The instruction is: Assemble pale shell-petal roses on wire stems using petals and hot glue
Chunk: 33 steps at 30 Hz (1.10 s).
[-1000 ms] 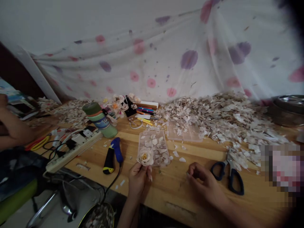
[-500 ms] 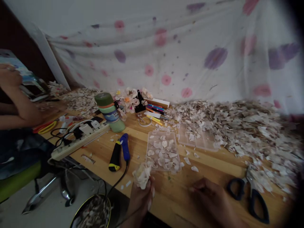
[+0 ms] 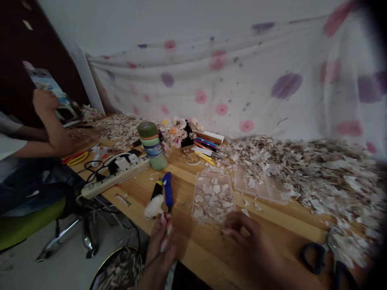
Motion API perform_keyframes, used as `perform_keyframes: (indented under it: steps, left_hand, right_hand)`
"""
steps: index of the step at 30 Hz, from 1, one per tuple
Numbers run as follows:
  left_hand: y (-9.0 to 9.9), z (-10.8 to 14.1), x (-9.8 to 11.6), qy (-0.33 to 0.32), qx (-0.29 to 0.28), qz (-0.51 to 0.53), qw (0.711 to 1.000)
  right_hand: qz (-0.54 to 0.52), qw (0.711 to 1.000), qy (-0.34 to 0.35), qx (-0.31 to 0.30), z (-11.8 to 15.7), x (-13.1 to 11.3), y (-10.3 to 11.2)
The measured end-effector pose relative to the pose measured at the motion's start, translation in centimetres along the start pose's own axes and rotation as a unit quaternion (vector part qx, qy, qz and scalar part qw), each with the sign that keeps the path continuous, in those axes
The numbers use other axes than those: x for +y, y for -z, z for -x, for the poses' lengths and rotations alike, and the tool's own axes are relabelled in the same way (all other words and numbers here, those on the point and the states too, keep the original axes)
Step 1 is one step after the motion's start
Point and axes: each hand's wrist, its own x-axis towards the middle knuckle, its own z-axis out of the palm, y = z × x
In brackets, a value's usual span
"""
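Observation:
My left hand (image 3: 160, 237) is closed round the base of a whitish flower (image 3: 154, 206) near the table's front edge. The flower tilts left and covers part of a black and yellow tool (image 3: 157, 187). Just right of it lies a blue-handled tool (image 3: 167, 189) with a cord. My right hand (image 3: 244, 231) is held at the near right corner of a clear plastic box (image 3: 198, 197) with pale petals in it. Its thumb and fingers are bent towards each other, and whatever may be between the fingertips is too small to make out.
Dark-handled scissors (image 3: 314, 257) lie at the right, by a large heap of pale petals (image 3: 317, 169). A green bottle (image 3: 154, 151) stands near a power strip (image 3: 99, 183). Below the edge is a bin (image 3: 117, 270). Another person's arm (image 3: 51, 121) rests at the left.
My view has swung left. My left hand has moved the flower left, over the black and yellow tool. My right hand has moved left and forward to the box's near corner.

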Motion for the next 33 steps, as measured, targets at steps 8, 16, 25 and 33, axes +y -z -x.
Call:
perform_keyframes:
  steps: [8,16,25,33]
  left_hand:
    - [1.1,1.9,3.3,-0.151,0.148,-0.120,0.970]
    - [-0.1,2.3,4.4,-0.154,0.139,-0.146,0.967]
    - [-4.9,0.3,1.2,0.004,-0.019,-0.113,0.993]
    - [-9.1,0.4,-3.7,0.245,-0.184,0.050,0.951]
  right_hand:
    - [0.037,0.997,0.008,-0.064,-12.0,-7.2,-9.6]
    - [-0.052,0.991,-0.122,-0.023,-15.2,-9.8,-14.2]
    - [-0.354,0.911,-0.137,0.162,-5.7,-5.7,-3.3]
    - [-0.444,0.827,-0.114,0.326,4.5,-1.5,2.2]
